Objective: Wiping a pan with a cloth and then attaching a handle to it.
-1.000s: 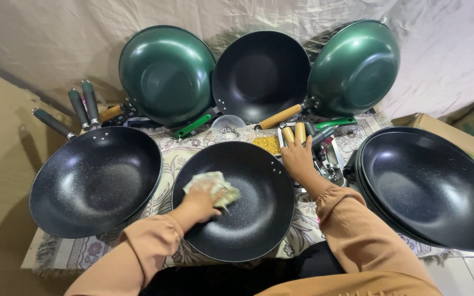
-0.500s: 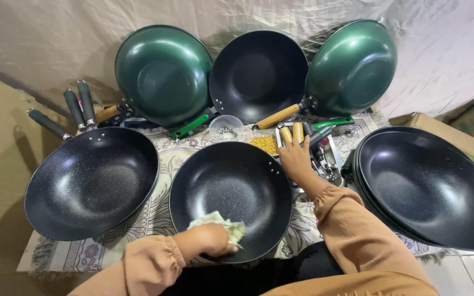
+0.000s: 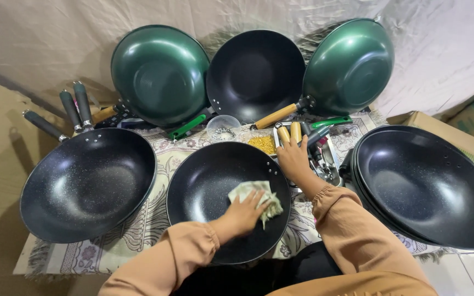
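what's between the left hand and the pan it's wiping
In the head view, a crumpled pale cloth lies under the left hand, pressed against the inside of the black pan.

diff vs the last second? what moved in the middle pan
Left hand swept the cloth from the middle pan's centre to its near rim, then to the right side. Right hand stayed on the far rim; other pans unmoved.
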